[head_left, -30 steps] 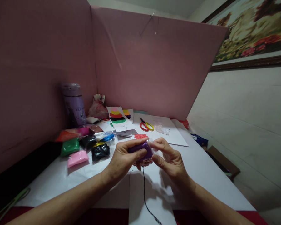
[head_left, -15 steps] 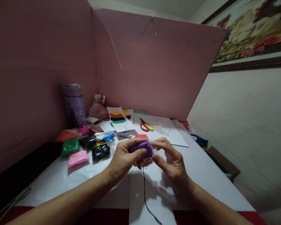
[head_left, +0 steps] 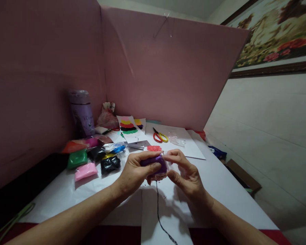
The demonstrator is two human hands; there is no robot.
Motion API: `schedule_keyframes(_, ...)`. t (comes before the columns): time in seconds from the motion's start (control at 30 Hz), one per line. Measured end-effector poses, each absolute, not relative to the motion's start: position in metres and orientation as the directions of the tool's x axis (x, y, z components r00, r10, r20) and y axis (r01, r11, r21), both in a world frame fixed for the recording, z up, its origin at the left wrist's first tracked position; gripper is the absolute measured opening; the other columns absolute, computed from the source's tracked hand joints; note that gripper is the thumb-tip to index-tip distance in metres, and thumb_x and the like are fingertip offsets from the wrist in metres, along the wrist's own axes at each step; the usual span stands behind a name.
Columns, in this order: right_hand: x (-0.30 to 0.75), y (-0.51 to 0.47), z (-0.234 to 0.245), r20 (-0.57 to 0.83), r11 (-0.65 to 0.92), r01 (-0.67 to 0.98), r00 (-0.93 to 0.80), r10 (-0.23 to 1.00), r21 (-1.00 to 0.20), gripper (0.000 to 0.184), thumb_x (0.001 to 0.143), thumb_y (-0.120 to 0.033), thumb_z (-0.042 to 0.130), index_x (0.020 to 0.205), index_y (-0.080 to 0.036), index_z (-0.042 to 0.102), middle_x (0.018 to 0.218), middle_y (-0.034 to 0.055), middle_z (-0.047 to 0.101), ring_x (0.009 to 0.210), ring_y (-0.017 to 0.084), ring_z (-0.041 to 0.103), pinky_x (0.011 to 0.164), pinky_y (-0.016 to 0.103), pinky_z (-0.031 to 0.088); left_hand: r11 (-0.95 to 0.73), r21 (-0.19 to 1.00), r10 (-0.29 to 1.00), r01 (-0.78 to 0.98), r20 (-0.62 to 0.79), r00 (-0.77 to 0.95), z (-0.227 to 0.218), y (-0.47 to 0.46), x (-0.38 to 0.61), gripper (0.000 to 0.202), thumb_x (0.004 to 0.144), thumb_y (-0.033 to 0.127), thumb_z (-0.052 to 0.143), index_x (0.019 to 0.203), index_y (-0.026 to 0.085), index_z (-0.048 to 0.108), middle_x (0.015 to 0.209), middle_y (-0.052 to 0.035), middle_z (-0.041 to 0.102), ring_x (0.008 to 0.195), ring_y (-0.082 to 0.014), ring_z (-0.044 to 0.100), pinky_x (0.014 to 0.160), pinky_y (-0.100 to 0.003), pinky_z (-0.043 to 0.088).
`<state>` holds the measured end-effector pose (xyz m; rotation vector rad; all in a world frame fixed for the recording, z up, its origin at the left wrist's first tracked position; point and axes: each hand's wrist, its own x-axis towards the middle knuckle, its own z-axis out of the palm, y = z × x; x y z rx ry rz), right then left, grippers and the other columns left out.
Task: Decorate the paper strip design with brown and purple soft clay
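My left hand (head_left: 140,168) is closed round a packet of purple modelling clay (head_left: 159,165), thumb in front and forefinger along the top. At the packet's right end, my right hand (head_left: 185,170) has its curled fingers on the clear plastic wrapper (head_left: 168,164), with thumb and forefinger at different heights along it. Below the hands lies a white sheet (head_left: 155,211) bearing a thin black line. Red-pink textured material (head_left: 154,148) shows just beyond the packet, and brownish-pink textured material shows beneath it. The hands hide part of both.
Several bagged clays, including green (head_left: 78,158), pink (head_left: 86,171) and black (head_left: 110,165), lie on the left. Scissors (head_left: 160,136) and a crumpled clear bag (head_left: 176,139) lie behind the hands. A purple bottle (head_left: 82,114) stands by the pink partition (head_left: 173,75). Colour-striped paper (head_left: 129,129) lies near it.
Very little differs. Both hands keep their places at the purple packet, with a slight shift of the right fingers against the plastic. The view has moved slightly.
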<state>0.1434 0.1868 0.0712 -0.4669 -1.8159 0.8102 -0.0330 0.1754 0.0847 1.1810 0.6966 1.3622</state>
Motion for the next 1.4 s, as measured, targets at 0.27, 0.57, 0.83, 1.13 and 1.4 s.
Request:
schedule_keyframes(0.27, 0.144, 0.189, 0.073, 0.699, 0.731, -0.07, -0.369, 0.613, -0.679, 0.023, 0.089, -0.028, 0.061, 0.111, -0.032, 0.066, 0.1, 0.0034, 0.05, 0.099, 0.021, 0.049, 0.092, 0.038, 0.04, -0.281, 0.925, 0.944, -0.255, 0.314, 0.102, 0.085, 0.172, -0.03, 0.024, 0.064, 0.012, 0.074, 0.088, 0.014, 0.075, 0.066, -0.0005, 0.067, 0.044, -0.0082, 0.056, 0.037, -0.018, 0.047)
schedule_keyframes(0.57, 0.144, 0.19, 0.07, 0.65, 0.625, -0.187, -0.301, 0.698, -0.758, 0.018, 0.089, -0.033, 0.062, 0.103, -0.033, 0.073, 0.098, 0.0034, 0.052, 0.097, 0.021, 0.049, 0.088, 0.036, 0.04, -0.737, 0.668, 0.673, 0.103, 0.739, 0.027, 0.078, 0.175, -0.034, 0.028, 0.072, 0.002, 0.069, 0.096, 0.017, 0.071, 0.089, -0.0029, 0.072, 0.079, -0.012, 0.065, 0.072, -0.022, 0.054)
schedule_keyframes(0.83, 0.142, 0.189, 0.07, 0.595, 0.534, -0.266, -0.283, 0.752, -0.802, 0.016, 0.086, -0.036, 0.066, 0.098, -0.033, 0.075, 0.094, 0.0028, 0.052, 0.094, 0.02, 0.048, 0.085, 0.034, 0.04, -0.846, 0.482, 0.514, 0.227, 0.851, 0.11, 0.077, 0.177, -0.036, 0.029, 0.077, -0.001, 0.066, 0.102, 0.013, 0.066, 0.089, -0.0053, 0.068, 0.079, -0.0128, 0.062, 0.068, -0.024, 0.052)
schedule_keyframes(1.13, 0.14, 0.187, 0.074, 0.492, 0.413, -0.291, -0.296, 0.819, -0.863, 0.008, 0.082, -0.03, 0.07, 0.085, -0.03, 0.077, 0.094, 0.0019, 0.05, 0.092, 0.018, 0.049, 0.079, 0.031, 0.042, -0.89, 0.319, 0.384, 0.326, 0.909, 0.159, 0.078, 0.176, -0.035, 0.026, 0.081, -0.001, 0.062, 0.104, 0.01, 0.065, 0.09, -0.0084, 0.064, 0.081, -0.0132, 0.061, 0.067, -0.023, 0.052)
schedule_keyframes(1.4, 0.134, 0.181, 0.081, 0.348, 0.225, -0.372, -0.308, 0.886, -0.901, 0.01, 0.076, -0.026, 0.074, 0.067, -0.024, 0.07, 0.083, -0.0005, 0.046, 0.077, 0.014, 0.047, 0.066, 0.024, 0.044, -0.873, 0.146, 0.273, 0.465, 0.937, 0.218, 0.077, 0.177, -0.038, 0.024, 0.082, -0.003, 0.058, 0.1, 0.01, 0.065, 0.09, -0.0089, 0.061, 0.082, -0.0161, 0.057, 0.066, -0.029, 0.051)
